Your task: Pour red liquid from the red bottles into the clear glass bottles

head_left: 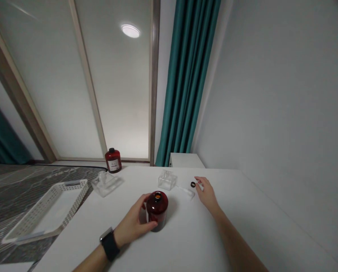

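My left hand [136, 223] is wrapped around a dark red glass bottle [157, 211] that stands upright on the white table; its neck is uncapped. To the right, my right hand [205, 192] has thumb and index finger apart, right beside a small black ring-shaped cap [193, 184]. Whether the thumb touches the cap is hard to tell. Between the hands and farther back sits a clear glass bottle [167, 181]. A whitish translucent slim piece [187, 192] lies next to it.
A second red bottle [113, 160] with a black cap and white label stands at the far left table edge. Near it lies a clear piece in plastic wrap [106, 183]. A white perforated basket [24, 238] is left of the white table [197, 241]; a white cabinet [186, 160] stands behind.
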{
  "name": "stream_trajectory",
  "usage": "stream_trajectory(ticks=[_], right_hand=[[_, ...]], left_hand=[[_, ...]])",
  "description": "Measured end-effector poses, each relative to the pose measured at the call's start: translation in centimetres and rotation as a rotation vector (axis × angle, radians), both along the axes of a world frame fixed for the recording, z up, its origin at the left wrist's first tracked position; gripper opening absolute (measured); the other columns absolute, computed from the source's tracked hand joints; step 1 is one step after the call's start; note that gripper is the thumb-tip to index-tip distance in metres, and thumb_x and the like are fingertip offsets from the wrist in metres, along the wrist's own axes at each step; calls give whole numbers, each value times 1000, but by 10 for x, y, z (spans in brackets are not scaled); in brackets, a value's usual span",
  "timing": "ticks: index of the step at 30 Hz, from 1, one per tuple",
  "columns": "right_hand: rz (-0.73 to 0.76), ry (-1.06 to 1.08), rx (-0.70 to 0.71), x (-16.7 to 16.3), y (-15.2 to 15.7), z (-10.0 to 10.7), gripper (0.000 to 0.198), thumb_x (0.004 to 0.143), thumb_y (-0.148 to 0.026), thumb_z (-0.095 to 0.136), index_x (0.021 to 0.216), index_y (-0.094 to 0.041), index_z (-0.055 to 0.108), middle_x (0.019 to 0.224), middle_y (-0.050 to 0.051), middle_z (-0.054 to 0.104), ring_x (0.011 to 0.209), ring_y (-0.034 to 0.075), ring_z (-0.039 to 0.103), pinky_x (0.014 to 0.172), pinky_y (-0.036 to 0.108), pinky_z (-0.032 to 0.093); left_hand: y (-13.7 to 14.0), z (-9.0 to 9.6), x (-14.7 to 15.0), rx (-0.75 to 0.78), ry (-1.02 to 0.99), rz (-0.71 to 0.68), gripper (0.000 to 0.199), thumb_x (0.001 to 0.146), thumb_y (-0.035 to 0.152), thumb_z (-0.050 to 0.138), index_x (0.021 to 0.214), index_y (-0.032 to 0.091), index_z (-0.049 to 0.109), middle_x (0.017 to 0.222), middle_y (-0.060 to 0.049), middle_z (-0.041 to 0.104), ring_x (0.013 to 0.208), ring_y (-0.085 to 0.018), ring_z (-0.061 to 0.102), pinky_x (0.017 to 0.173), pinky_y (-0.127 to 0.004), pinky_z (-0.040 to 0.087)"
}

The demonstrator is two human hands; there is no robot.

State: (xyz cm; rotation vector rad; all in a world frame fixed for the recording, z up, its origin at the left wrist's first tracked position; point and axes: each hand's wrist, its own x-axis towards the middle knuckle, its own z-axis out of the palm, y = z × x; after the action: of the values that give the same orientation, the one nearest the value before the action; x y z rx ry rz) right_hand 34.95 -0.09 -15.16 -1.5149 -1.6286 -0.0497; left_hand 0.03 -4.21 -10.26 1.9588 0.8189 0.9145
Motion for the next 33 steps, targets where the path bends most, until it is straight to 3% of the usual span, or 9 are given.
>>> stream_trajectory(ticks=[15, 22, 26, 33], right_hand=[[-30, 41, -88, 3, 15, -17, 37, 73, -22, 62, 110, -21, 66, 94, 7, 70, 83, 25, 63, 82, 44, 51], [15, 87, -39, -1, 9, -7, 28, 79, -22, 57, 104, -20, 68, 91, 8, 68, 79, 24, 64, 79, 42, 52], [47, 117, 28, -23, -11, 11, 28, 85, -24, 53, 110, -19, 66, 95, 9, 63, 86, 24, 63, 79, 40, 53], [204, 141, 109, -95, -47, 41, 21, 91, -24, 55, 109, -22, 64, 96, 7, 58, 90, 22, 60, 81, 36, 52]], left_hand=[[3, -4, -3, 39, 27, 45, 70, 69, 20, 75, 133, 18, 46, 133, -13, 58, 122, -35, 54, 104, -47, 43], [2, -2, -2, 23, 17, 10, 70, 71, 19, 74, 135, 20, 44, 135, -12, 56, 124, -33, 53, 106, -47, 40], [0, 3, -1, -2, 10, 3, 70, 70, 18, 74, 134, 20, 44, 134, -12, 56, 124, -33, 52, 107, -48, 38], [-3, 10, 1, -34, -15, -7, 70, 69, 20, 76, 132, 19, 46, 135, -13, 56, 124, -33, 51, 105, -45, 40]])
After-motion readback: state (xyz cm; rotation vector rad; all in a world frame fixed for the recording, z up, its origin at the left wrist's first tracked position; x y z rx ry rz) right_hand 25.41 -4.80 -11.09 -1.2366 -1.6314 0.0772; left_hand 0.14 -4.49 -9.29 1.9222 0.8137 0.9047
